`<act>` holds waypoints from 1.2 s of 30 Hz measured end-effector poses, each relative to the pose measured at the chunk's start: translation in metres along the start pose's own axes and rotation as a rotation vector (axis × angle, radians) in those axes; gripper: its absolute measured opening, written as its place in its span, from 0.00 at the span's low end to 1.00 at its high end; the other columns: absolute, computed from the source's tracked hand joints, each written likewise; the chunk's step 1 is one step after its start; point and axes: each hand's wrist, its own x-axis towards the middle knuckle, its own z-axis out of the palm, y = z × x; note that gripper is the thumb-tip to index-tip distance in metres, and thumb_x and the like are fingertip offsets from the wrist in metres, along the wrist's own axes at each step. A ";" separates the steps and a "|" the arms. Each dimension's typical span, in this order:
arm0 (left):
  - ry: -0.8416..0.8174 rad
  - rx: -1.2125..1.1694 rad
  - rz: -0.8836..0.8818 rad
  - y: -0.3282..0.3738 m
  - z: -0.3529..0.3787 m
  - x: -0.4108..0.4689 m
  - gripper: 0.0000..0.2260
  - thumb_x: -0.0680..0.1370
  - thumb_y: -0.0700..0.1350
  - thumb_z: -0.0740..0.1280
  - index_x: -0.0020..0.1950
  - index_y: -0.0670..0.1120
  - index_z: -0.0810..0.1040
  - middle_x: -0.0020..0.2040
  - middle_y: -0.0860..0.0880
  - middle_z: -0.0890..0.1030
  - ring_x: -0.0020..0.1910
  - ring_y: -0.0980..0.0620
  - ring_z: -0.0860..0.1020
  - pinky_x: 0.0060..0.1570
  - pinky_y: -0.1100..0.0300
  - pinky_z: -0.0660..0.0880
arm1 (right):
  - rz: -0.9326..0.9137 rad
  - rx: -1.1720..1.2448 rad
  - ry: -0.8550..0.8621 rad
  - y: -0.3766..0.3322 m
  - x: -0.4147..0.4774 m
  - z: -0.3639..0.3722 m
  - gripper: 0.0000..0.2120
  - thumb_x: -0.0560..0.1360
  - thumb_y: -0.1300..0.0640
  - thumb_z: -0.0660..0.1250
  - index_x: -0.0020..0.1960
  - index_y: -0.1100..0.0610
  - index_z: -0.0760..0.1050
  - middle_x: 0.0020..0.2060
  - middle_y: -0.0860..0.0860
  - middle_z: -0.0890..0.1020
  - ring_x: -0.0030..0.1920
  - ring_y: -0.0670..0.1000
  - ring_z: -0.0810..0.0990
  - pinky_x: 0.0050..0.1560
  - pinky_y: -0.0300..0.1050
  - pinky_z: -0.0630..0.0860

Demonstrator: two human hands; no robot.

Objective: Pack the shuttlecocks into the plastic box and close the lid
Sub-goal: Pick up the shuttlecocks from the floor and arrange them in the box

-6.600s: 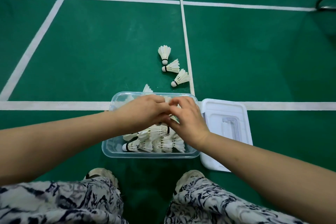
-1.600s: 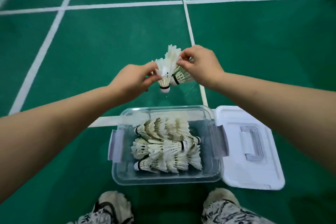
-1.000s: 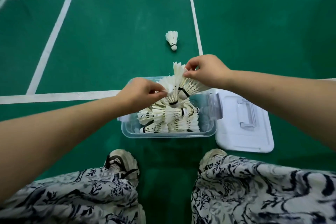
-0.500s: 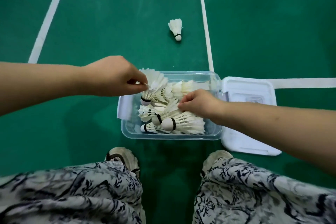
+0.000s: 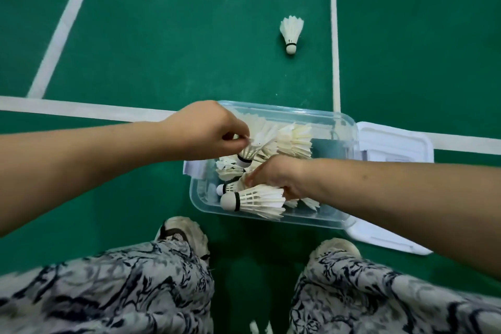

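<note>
The clear plastic box (image 5: pixel 273 218) sits open on the green court floor (image 5: pixel 168 43), just in front of the person's shoes (image 5: pixel 184 233), with its white lid (image 5: pixel 395 141) lying flat against its right side. The left hand (image 5: pixel 206 130) hangs over the box's far-left corner, thumb and forefinger pinched on the feather rim of one shuttlecock (image 5: pixel 250 150). This one is tilted, its long axis running diagonally, with the black-banded cork pointing down and to the left into the box and the feathers fanning up to the right. The right hand (image 5: pixel 273 176) reaches in from the right with fingers curled down on the wide end of the near shuttlecock (image 5: pixel 257 199). That one lies on its side along the box's near wall, with the long axis running left to right — cork to the left, skirt to the right under the hand. The packed shuttlecocks (image 5: pixel 295 141) lie in rows behind and beneath it, also on their sides; the corks that show point left. One loose shuttlecock (image 5: pixel 291 32) lies on the floor well beyond the box, just left of a white court line (image 5: pixel 334 35), its axis running away from the person — cork toward the box, feathers away. Patterned trousers (image 5: pixel 108 293) fill the bottom of the view.
</note>
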 end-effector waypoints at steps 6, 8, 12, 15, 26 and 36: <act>-0.003 -0.080 -0.100 -0.011 0.007 -0.008 0.15 0.71 0.54 0.58 0.44 0.50 0.82 0.31 0.48 0.81 0.29 0.50 0.72 0.31 0.62 0.66 | -0.003 -0.056 -0.109 -0.002 -0.003 -0.014 0.09 0.74 0.59 0.67 0.53 0.60 0.80 0.38 0.53 0.79 0.28 0.48 0.72 0.23 0.33 0.69; -0.008 -0.095 -0.111 -0.010 0.008 -0.009 0.15 0.70 0.54 0.58 0.44 0.50 0.82 0.31 0.48 0.81 0.29 0.49 0.72 0.30 0.62 0.66 | -0.044 -0.051 -0.078 0.003 -0.007 -0.025 0.03 0.74 0.59 0.68 0.46 0.55 0.80 0.38 0.52 0.80 0.31 0.48 0.74 0.28 0.36 0.72; -0.014 -0.081 -0.096 -0.005 0.008 -0.008 0.16 0.71 0.55 0.57 0.44 0.50 0.82 0.31 0.49 0.80 0.29 0.50 0.71 0.29 0.64 0.63 | -0.085 0.194 -0.115 0.017 -0.014 -0.054 0.04 0.75 0.60 0.66 0.43 0.55 0.79 0.37 0.52 0.81 0.36 0.50 0.76 0.39 0.43 0.74; 0.018 -0.051 -0.074 0.002 0.011 -0.007 0.17 0.72 0.55 0.56 0.44 0.49 0.81 0.32 0.51 0.81 0.29 0.51 0.72 0.29 0.67 0.62 | -0.116 0.305 -0.059 0.025 -0.021 -0.073 0.05 0.75 0.60 0.66 0.42 0.56 0.78 0.33 0.51 0.81 0.31 0.47 0.78 0.35 0.40 0.76; 0.038 0.048 -0.072 0.041 0.023 0.009 0.19 0.72 0.56 0.51 0.47 0.48 0.78 0.41 0.48 0.83 0.40 0.45 0.78 0.36 0.56 0.70 | -0.631 -0.190 0.230 0.025 -0.049 -0.076 0.18 0.68 0.55 0.75 0.53 0.44 0.72 0.33 0.45 0.78 0.32 0.41 0.75 0.36 0.34 0.73; 0.148 -0.135 -0.082 0.037 0.031 -0.001 0.19 0.73 0.55 0.61 0.61 0.54 0.61 0.43 0.57 0.74 0.33 0.56 0.75 0.38 0.59 0.75 | -0.704 -0.089 0.418 0.044 -0.041 -0.082 0.06 0.71 0.54 0.72 0.39 0.49 0.75 0.31 0.43 0.76 0.33 0.42 0.74 0.38 0.35 0.71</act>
